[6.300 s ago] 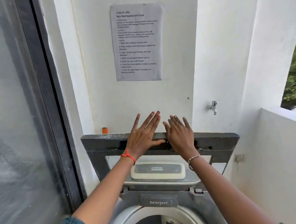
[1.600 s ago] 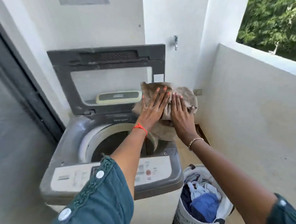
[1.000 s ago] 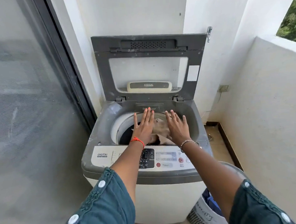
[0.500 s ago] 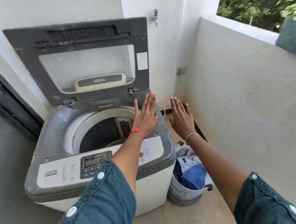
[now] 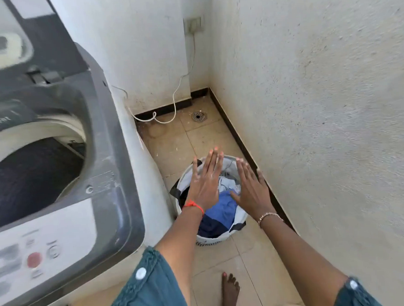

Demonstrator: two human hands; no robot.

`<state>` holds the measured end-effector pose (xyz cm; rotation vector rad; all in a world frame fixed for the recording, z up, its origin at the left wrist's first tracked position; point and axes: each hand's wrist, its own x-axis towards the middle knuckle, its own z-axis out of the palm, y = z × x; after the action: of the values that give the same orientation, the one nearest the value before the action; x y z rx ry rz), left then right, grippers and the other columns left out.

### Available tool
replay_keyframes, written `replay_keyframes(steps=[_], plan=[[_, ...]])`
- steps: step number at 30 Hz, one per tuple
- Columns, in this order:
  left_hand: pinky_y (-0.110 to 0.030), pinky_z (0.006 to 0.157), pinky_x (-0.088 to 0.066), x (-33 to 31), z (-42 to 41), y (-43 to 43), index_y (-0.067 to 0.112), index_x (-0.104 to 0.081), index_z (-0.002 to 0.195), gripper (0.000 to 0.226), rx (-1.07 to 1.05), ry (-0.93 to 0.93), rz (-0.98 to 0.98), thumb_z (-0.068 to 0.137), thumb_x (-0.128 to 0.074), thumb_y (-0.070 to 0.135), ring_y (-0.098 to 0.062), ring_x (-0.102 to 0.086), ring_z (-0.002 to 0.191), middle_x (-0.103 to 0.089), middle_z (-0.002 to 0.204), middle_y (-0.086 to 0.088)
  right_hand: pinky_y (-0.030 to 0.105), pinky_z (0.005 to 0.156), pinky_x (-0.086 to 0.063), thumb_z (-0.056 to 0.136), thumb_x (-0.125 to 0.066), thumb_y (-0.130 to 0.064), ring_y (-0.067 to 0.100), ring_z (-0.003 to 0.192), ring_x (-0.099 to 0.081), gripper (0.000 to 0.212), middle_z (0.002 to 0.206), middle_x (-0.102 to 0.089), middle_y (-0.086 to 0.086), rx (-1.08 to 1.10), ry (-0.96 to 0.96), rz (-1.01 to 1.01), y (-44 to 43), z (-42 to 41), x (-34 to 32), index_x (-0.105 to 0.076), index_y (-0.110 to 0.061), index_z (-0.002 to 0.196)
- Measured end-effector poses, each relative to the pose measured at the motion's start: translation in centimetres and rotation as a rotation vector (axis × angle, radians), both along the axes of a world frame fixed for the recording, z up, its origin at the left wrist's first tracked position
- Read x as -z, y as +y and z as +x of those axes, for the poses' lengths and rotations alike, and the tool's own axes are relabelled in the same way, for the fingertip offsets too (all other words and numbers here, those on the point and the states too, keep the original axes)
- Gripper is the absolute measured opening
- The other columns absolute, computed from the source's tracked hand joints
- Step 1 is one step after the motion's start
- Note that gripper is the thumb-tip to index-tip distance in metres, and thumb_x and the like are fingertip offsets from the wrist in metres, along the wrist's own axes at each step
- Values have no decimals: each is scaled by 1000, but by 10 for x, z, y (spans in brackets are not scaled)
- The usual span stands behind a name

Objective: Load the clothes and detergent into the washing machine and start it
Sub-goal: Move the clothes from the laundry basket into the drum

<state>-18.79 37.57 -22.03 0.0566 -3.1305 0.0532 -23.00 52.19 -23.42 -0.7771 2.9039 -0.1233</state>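
The fingers [image 5: 211,163] of the left hand [image 5: 204,184] were straight and spread, holding nothing. The fingers [image 5: 244,172] of the right hand [image 5: 252,191] lay just as flat and empty beside them, palms down. Directly beneath both sets of fingers sat the laundry basket [image 5: 210,240], round and white, on the tiled floor [image 5: 172,145]. Whether any fingertip touched the cloth could not be told. Between the two hands showed the clothes [image 5: 221,210]: blue cloth nearest the wrists, a white piece [image 5: 227,183] farther toward the fingertips, and dark cloth under the left wrist. A red thread [image 5: 194,204] circled the left wrist and a bead bracelet [image 5: 269,216] the right. To the left of the left fingers stood the washing machine [image 5: 118,158], its lid [image 5: 54,43] raised and its drum [image 5: 27,180] dark inside. Beyond the fingertips lay a floor drain [image 5: 199,116] and a white cord [image 5: 176,97] running up the wall [image 5: 142,50]. Behind the wrists a bare foot [image 5: 230,290] stood on the floor.
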Motion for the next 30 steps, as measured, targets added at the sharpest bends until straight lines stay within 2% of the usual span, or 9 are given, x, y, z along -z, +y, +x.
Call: replay_keyframes(steps=[4,6,8,11,13,19,22,26,30], plan=[[-57,113,-4,114,9,1,2,-13,146,113,43,-110,-14,57,-75,32,-23,-11,144,-24,154,-13,44,100,-41,53,-79,-54,20,125,-52,110,140,-49,5,-44,-103,-32,2,1,100,-31,-8,141],[-58,113,0,170,12,-3,5,-18,145,118,99,-169,-32,50,-77,41,-22,2,146,-19,154,-12,44,94,-46,42,-82,-58,19,122,-55,119,136,-53,5,-51,-166,-31,0,4,159,-33,-7,138],[-59,111,-2,217,15,-8,7,-12,147,129,120,-250,-63,45,-79,48,-22,5,146,-12,155,-12,45,94,-46,36,-83,-60,20,123,-53,128,138,-51,5,-70,-221,-31,-3,10,210,-30,-6,139],[-60,110,15,277,18,-17,9,20,146,135,131,-304,-137,58,-78,39,-25,13,145,11,156,-11,48,106,-35,30,-84,-59,21,130,-45,147,145,-43,6,-83,-242,6,-9,19,278,-11,-8,147],[-61,110,15,308,17,-23,9,18,147,127,155,-303,-196,63,-75,33,-26,12,145,13,157,-9,51,108,-25,27,-86,-56,22,134,-40,153,148,-39,7,-66,-225,30,-17,19,311,-5,-8,148],[-62,110,13,364,1,-27,7,19,146,109,200,-224,-253,73,-62,12,-26,8,144,11,156,-8,64,104,-25,34,-88,-42,24,137,-35,126,150,-24,9,-34,-130,166,-44,10,367,-26,-12,140],[-64,111,5,381,-5,-26,4,15,146,105,166,-172,-264,72,-59,10,-25,-2,145,-1,157,-9,66,94,-35,41,-87,-34,27,135,-39,104,146,-39,12,46,-140,194,-55,4,375,-47,-13,135],[-68,106,-7,388,-5,-28,4,0,147,101,138,-180,-268,74,-64,31,-30,-5,145,-12,157,-10,60,95,-40,75,-69,-4,32,141,-23,80,155,-16,15,13,-225,89,-60,2,383,-30,-12,145],[-70,104,-14,389,-3,-25,8,-11,146,84,106,-119,-217,77,-55,28,-30,-14,143,-25,155,-7,44,59,-57,43,-88,-5,30,113,-61,83,130,-57,13,-27,-173,101,-56,6,384,-61,-8,122]])
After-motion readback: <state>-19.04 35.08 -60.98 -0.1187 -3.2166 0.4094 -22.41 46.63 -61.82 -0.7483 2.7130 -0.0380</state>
